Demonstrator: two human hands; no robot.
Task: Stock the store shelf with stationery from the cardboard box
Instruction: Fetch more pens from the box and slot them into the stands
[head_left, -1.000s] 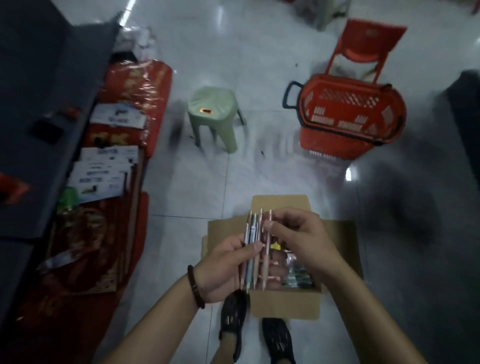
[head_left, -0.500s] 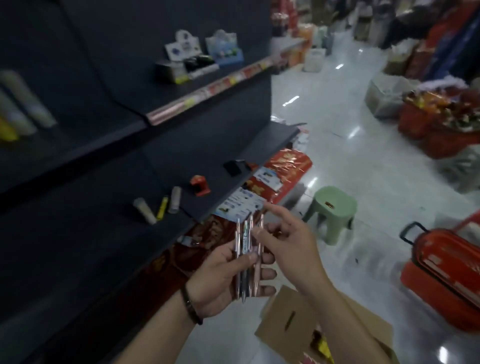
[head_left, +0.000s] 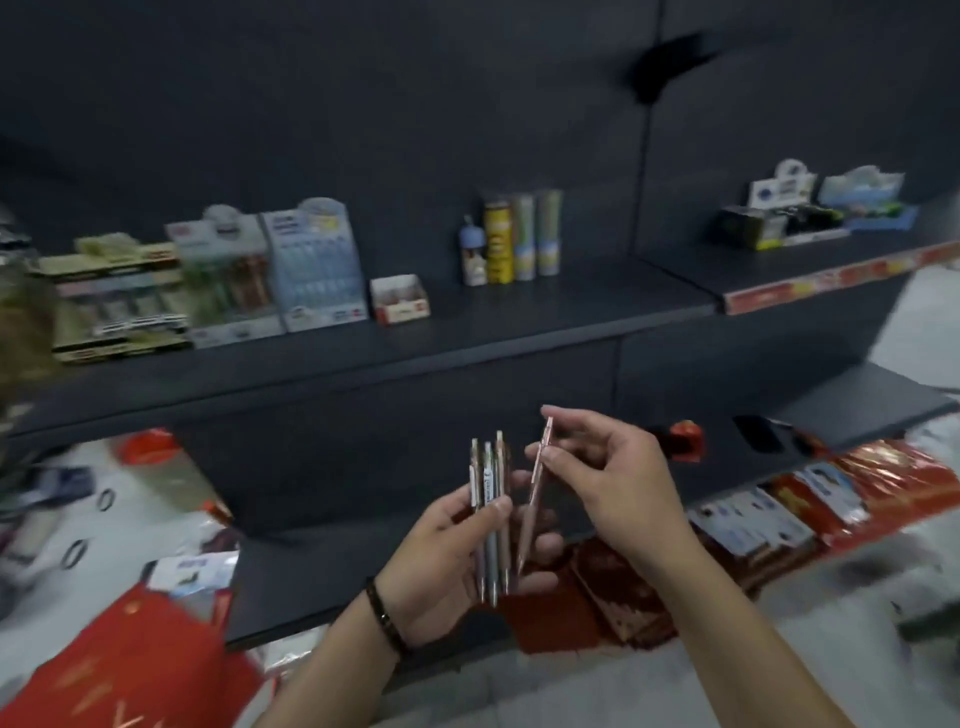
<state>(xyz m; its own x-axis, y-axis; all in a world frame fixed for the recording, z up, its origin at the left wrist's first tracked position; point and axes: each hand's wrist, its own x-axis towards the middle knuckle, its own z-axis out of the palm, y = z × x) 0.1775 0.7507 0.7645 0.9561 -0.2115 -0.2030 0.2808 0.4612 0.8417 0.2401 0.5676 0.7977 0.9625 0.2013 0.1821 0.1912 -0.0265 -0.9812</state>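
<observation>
— Pens (head_left: 489, 512), where are they?
— In the left hand (head_left: 447, 561), held upright in front of the dark shelf (head_left: 519, 317). I count three, side by side, with the thumb pressing them against curled fingers.
— And the other hand?
— The right hand (head_left: 608, 483) pinches a single pink pen (head_left: 536, 493) near its top between thumb and forefinger. It sits just beside the bunch, tilted, its tip down by the left fingers; whether it touches them I cannot tell.
— What containers stand on the shelf behind?
— Straight behind is a small red-and-white open box (head_left: 400, 300); its contents are too blurred to name. To its left are two pale display boxes (head_left: 311, 265) holding rows of what look like pens, then a tiered cardboard display (head_left: 114, 301) with rows of small items.
— To the right?
— A little bottle (head_left: 472, 252) stands beside three upright tubes (head_left: 522, 236), close together. On the next section, well apart, are more display boxes (head_left: 779, 208) with dark items inside, not legible.
— Lower down?
— On the lower shelf (head_left: 857, 395), past the right hand, lie a red object (head_left: 685, 439) and a black one (head_left: 756, 434). Red packages (head_left: 883, 483) lie on the floor beneath.
</observation>
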